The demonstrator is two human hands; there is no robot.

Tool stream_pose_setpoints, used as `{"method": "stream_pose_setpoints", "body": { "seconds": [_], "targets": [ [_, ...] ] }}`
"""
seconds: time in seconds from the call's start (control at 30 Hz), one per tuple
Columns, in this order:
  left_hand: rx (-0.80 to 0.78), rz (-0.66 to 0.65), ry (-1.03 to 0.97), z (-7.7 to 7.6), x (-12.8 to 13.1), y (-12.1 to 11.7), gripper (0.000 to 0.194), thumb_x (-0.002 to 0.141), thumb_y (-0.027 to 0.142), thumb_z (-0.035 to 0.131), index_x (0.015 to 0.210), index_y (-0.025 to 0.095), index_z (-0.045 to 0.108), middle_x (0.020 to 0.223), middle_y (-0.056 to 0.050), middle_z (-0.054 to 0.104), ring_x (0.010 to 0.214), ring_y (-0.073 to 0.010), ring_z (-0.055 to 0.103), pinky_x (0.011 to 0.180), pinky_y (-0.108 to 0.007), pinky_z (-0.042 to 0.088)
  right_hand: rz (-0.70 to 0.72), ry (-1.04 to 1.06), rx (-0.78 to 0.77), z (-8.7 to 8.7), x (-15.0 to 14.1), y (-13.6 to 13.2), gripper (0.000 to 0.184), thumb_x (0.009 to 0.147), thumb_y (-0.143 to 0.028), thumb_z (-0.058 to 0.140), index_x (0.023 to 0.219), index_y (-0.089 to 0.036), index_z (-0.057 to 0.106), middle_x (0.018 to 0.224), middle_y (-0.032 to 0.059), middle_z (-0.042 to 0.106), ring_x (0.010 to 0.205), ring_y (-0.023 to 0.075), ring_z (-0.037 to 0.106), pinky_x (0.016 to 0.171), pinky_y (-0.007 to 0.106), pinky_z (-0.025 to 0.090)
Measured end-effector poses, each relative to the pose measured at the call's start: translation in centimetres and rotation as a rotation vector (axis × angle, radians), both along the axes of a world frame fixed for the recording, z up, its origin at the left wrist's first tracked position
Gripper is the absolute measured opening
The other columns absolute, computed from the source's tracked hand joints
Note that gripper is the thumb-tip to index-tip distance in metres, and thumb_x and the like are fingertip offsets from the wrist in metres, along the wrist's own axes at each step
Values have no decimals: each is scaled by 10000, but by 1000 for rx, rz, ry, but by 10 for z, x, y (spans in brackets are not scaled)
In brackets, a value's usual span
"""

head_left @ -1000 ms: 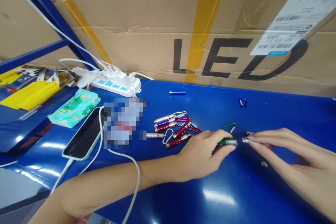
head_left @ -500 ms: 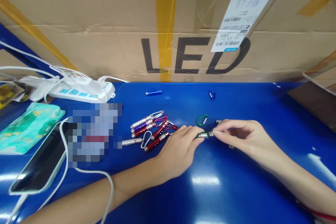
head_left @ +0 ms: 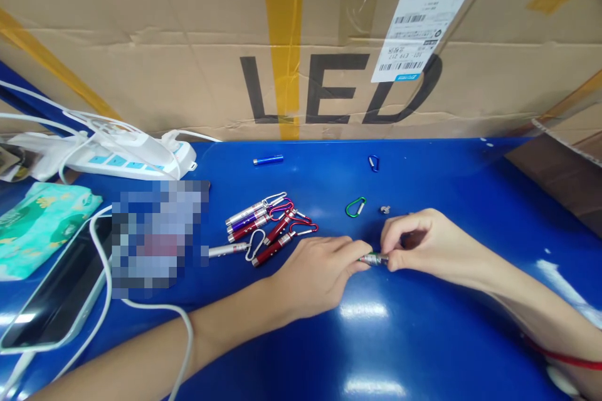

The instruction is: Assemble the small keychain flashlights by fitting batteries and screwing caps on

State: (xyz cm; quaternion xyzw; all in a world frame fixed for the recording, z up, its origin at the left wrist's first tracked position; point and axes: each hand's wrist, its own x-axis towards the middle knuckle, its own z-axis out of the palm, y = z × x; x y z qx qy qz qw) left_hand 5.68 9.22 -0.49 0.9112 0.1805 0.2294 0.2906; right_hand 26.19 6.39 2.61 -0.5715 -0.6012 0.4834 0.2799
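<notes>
A small green-and-silver pen-shaped flashlight [head_left: 374, 258] lies level between my hands, just over the table. My left hand [head_left: 322, 269] is closed around its left part, hiding most of the green body. My right hand [head_left: 426, 244] pinches the metal right end between thumb and fingers. Beyond them lie a green carabiner [head_left: 348, 208] and a small metal piece [head_left: 385, 209]. Left of my left hand is a pile of small flashlights, among them a red flashlight [head_left: 273, 249] and a purple flashlight [head_left: 247, 221], with carabiners attached. A silver flashlight [head_left: 229, 250] lies beside the pile.
Farther back are a blue tube [head_left: 268, 160] and a blue carabiner [head_left: 374, 163]. At left sit a white power strip [head_left: 117, 160], a phone [head_left: 59, 291] and a green packet [head_left: 42, 225]. A white cable [head_left: 183, 319] crosses my left forearm. A cardboard box [head_left: 188, 88] stands behind the table.
Both hands have come closer to me with the flashlight, away from the green carabiner. The small metal piece near my right fingers is now uncovered. The view has shifted slightly.
</notes>
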Motion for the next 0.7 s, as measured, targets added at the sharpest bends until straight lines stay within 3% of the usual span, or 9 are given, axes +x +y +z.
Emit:
{"method": "stream_pose_setpoints", "body": {
  "seconds": [0.13,0.23,0.43,0.7],
  "targets": [
    [107,9,62,-1,-1,-2,299,1018,240,229,957,162,511,781,-19,577,703,-163,588,568,-261,384,278,5,54,5,1,-4,253,791,-350,656,614,-171,678,618,18,647,528,94,534,484,208,404],
    [135,16,109,-2,-2,-3,288,1015,237,238,955,164,509,768,-13,577,698,-158,597,549,-257,380,378,-32,44,10,0,-6,316,877,-369,545,672,-160,665,654,29,646,517,85,527,468,199,403],
    [191,52,136,-5,-1,-2,294,1016,240,237,924,166,506,738,-5,563,651,-159,596,513,-266,370,348,-196,30,14,-7,-11,403,902,-430,472,650,-155,628,583,12,570,498,91,484,449,215,349],
    [221,87,94,-5,0,-4,341,1026,252,195,932,162,510,740,-13,560,667,-164,603,526,-258,402,218,-20,-172,12,-12,-15,454,837,-544,524,610,-156,592,507,-11,503,449,83,445,425,213,339]
  ]
}}
